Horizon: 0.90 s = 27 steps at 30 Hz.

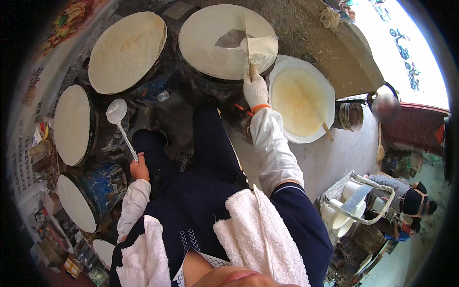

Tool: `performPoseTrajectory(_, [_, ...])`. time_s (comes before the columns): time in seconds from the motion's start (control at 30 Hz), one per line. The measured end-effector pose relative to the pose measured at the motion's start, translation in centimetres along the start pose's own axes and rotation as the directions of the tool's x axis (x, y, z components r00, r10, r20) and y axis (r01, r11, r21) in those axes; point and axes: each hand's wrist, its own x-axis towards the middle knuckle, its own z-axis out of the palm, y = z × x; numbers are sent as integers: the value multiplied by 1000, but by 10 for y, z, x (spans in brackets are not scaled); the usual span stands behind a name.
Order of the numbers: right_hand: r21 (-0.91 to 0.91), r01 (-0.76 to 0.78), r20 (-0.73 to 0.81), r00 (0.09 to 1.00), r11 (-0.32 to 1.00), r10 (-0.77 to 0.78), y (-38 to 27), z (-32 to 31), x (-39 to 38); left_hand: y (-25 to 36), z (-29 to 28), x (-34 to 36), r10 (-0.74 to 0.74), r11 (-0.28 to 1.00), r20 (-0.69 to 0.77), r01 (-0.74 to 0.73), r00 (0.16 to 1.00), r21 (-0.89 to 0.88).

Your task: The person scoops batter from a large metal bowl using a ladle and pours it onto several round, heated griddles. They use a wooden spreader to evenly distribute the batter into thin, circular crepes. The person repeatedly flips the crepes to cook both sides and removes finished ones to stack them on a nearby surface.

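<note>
My left hand (139, 168), bare and wrapped round the handle, holds a metal ladle (116, 112) up over the gap between the round griddles on the left. White batter coats the ladle's bowl. In a white glove with an orange band at the wrist, my right hand (256, 91) grips the handle of a long thin spatula (247, 40). Its blade, seen nearly edge-on, lies across the round griddle (198, 48) at the top. Pale batter covers most of that griddle, with a bare grey patch left of the blade and a thicker, wet white area (263, 50) to its right.
A wide white basin (327, 91) of yellowish batter stands right of my right arm, a stick at its rim. More coated griddles (126, 52) curve round my left, one on a blue drum (106, 187). White buckets (342, 215) and another person (406, 193) are at lower right.
</note>
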Motion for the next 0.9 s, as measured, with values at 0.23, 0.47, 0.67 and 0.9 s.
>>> performPoseTrajectory(0.23, [104, 35, -184, 983, 994, -15, 65, -33, -10, -14, 1, 4, 27, 995, 9, -25, 1000, -101])
performPoseTrajectory(0.47, [-102, -68, -19, 998, 992, 66, -16, 15, -25, 2, -8, -1, 48, 993, 19, -46, 999, -109])
performPoseTrajectory(0.67, [-203, 7, -21, 1000, 979, -12, -22, -8, 4, 98, -54, -43, 187, 905, 208, -86, 960, -416])
performPoseTrajectory(0.9, [-16, 121, 84, 989, 993, -119, 6, 5, -14, 213, -126, -57, 249, 865, 686, 162, 684, -475])
